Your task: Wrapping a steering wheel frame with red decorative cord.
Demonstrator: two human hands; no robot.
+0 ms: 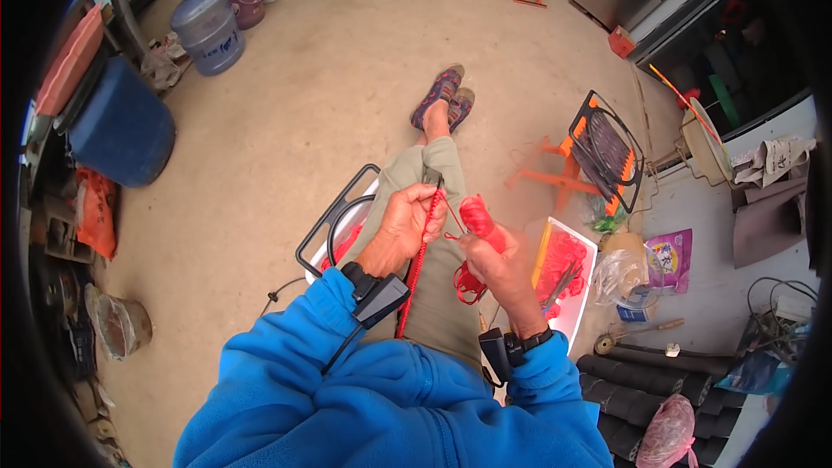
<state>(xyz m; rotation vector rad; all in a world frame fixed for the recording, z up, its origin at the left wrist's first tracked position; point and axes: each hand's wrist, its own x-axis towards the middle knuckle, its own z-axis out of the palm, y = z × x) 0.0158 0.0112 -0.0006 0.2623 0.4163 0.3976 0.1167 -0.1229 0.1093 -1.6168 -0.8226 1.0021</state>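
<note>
My left hand (404,224) is closed around the upper part of a red braided-looking cord (414,273), which runs down along my lap to my waist. A small dark flat piece (432,177) sticks up just past its fingertips. My right hand (503,267) is closed on a bundle of red string (475,215), whose glossy rounded end shows above the fingers. More red loops (469,284) hang below that hand. A thin red strand spans the gap between both hands, and a small loop shows by my right thumb.
A white box (582,302) of red material with scissors (563,284) stands by my right leg. Left of my legs is a black-framed item (325,227). An orange-and-black folding stool (602,156) is ahead right; a blue tub (121,126) and a water jug (208,28) stand left.
</note>
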